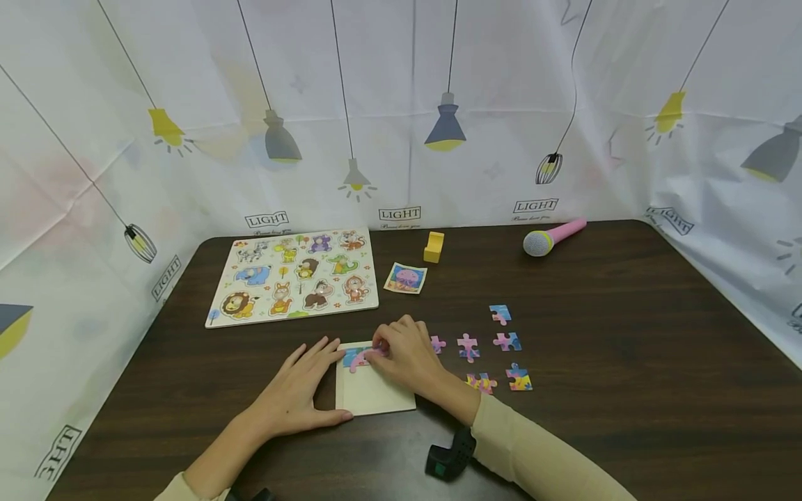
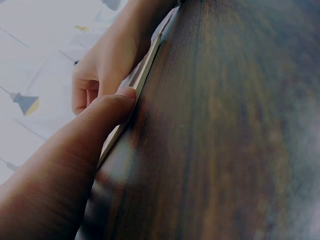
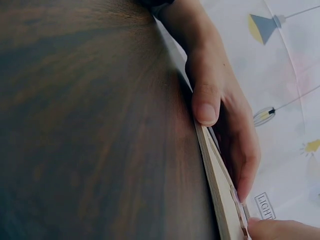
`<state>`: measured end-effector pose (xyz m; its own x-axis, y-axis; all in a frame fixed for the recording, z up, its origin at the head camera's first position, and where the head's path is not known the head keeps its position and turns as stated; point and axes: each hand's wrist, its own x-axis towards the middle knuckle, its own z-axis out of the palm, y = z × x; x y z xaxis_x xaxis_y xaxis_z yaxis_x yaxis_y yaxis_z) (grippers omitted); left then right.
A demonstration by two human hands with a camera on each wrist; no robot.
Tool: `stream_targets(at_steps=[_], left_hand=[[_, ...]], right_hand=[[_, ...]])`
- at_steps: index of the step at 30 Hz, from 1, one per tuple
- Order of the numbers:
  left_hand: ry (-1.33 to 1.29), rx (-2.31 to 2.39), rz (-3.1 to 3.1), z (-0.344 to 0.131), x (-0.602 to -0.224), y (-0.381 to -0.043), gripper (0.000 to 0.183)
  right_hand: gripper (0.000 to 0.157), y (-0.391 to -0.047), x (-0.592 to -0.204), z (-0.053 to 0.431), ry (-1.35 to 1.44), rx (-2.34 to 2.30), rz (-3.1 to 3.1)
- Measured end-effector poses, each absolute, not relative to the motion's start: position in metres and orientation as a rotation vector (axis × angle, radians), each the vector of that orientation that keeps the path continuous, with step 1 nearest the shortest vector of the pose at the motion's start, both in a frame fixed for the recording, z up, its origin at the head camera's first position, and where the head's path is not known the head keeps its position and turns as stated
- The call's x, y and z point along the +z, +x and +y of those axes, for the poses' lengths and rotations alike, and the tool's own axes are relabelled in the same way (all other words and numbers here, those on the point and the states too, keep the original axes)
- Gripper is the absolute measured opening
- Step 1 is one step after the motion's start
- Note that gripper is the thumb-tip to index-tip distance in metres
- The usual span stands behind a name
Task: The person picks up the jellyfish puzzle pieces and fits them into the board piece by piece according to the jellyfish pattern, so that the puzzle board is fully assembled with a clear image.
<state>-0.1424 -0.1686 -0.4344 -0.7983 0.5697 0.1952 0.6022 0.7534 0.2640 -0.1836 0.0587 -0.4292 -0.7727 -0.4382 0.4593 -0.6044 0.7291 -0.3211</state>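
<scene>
A small pale wooden puzzle tray [image 1: 376, 395] lies flat on the table before me. My left hand [image 1: 291, 391] spreads along its left side, with the thumb on the lower left corner and the fingertips by the upper left one. Blue and pink jigsaw pieces [image 1: 351, 358] sit in the tray's upper left. Over the top edge, my right hand [image 1: 407, 358] has its fingers curled and pinches a pink puzzle piece, mostly hidden under the fingertips. In the left wrist view, the left thumb [image 2: 122, 100] presses on the tray's edge [image 2: 145, 72].
Several loose jigsaw pieces [image 1: 468, 348] lie right of the tray. Farther back are an animal puzzle board [image 1: 301, 275], a small octopus picture card [image 1: 406, 278], a yellow block [image 1: 433, 248] and a pink toy microphone [image 1: 554, 237]. A printed white curtain [image 1: 376, 90] borders the table.
</scene>
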Motion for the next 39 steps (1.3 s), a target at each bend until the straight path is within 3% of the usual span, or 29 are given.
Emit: stream_targets(at_steps=[15,39], left_hand=[[-0.959,-0.489,-2.842,-0.169,-0.437,-0.142,0.094],[-0.967,-0.482,-2.827,-0.169,-0.437,-0.143,0.094]], right_hand=[[0.008,-0.176,-0.416,0.060,0.833,0.653,-2.626],[0.018,-0.189,-0.388,0.128,0.696,0.779,-2.670]])
